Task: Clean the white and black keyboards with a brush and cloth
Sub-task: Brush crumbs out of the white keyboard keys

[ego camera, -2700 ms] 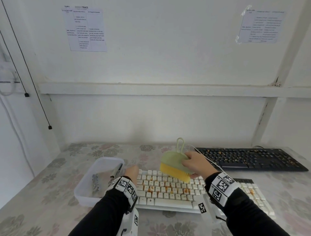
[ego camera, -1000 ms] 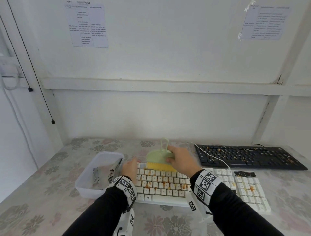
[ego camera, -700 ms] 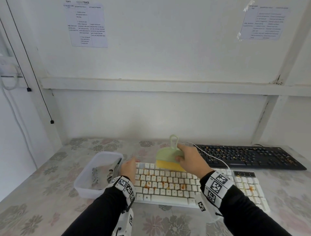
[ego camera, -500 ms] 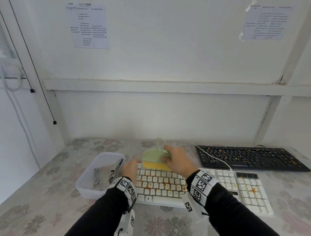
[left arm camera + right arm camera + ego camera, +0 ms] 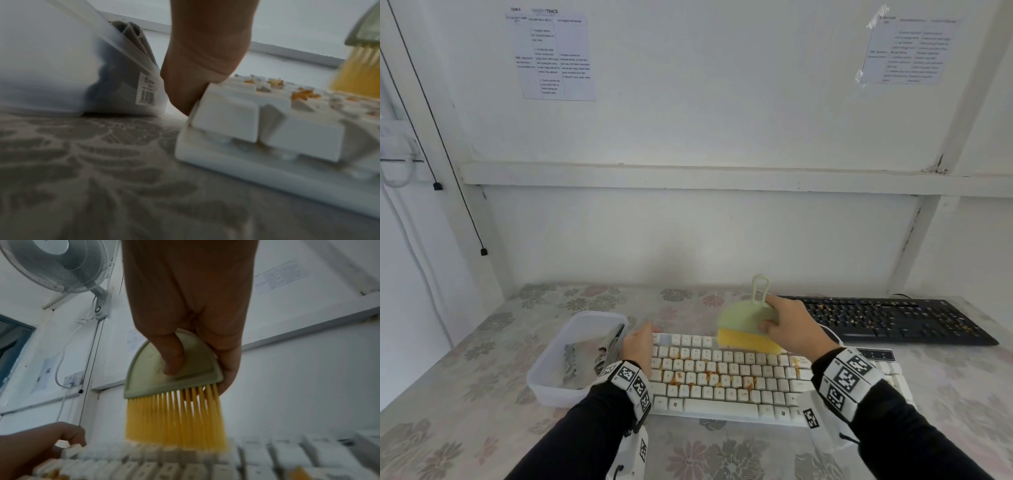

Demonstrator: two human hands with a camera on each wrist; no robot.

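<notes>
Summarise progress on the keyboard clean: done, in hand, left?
Done: nothing finished that shows. In hand: right hand holds the brush on the top rows of the white keyboard, left hand gripping its left edge; orange crumbs cover the middle rows. Left: the black keyboard, also crumbed, and wiping; the cloth sits in the tub.

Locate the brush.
In the head view, the brush is just right of centre, held by the right hand, bristles on the back rows of the white keyboard.
</notes>
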